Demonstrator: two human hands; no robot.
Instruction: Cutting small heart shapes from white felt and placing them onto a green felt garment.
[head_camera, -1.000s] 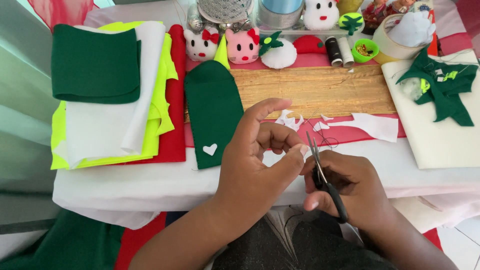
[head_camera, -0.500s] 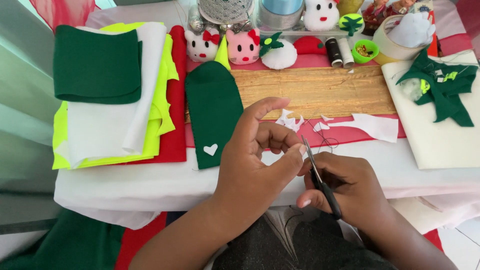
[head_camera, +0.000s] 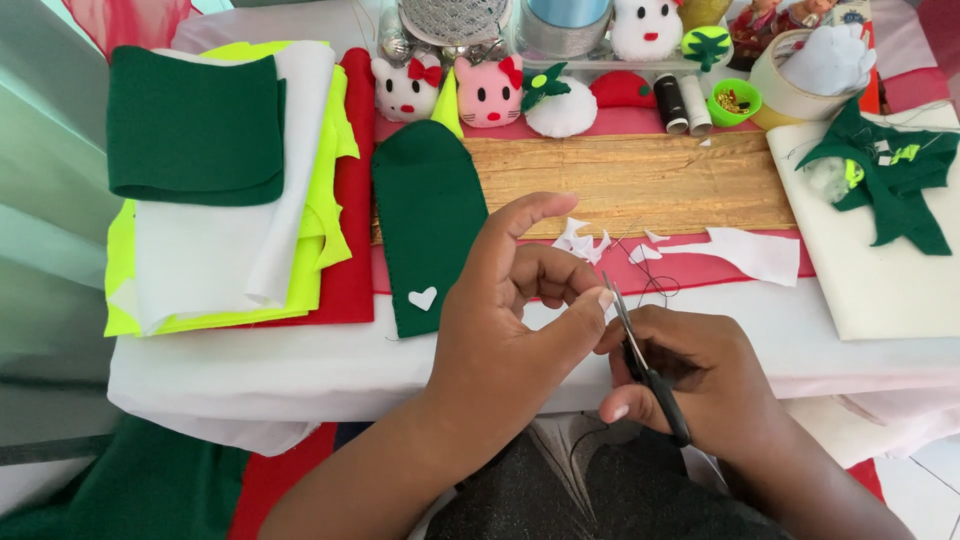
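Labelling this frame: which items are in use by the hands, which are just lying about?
In use:
left hand, pinching something too small to tell
right hand
scissors

Lying about:
green felt sleeve with white heart
stacked felt sheets
white scraps
cat plushies
thread spools

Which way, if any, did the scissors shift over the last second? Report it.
No. The scissors sit as far right of the white heart on the green felt as before; only their tip wavered.

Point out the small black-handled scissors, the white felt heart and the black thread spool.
small black-handled scissors (head_camera: 650, 375), head view, black handle.
white felt heart (head_camera: 423, 298), head view, its centre.
black thread spool (head_camera: 671, 103), head view, its side.
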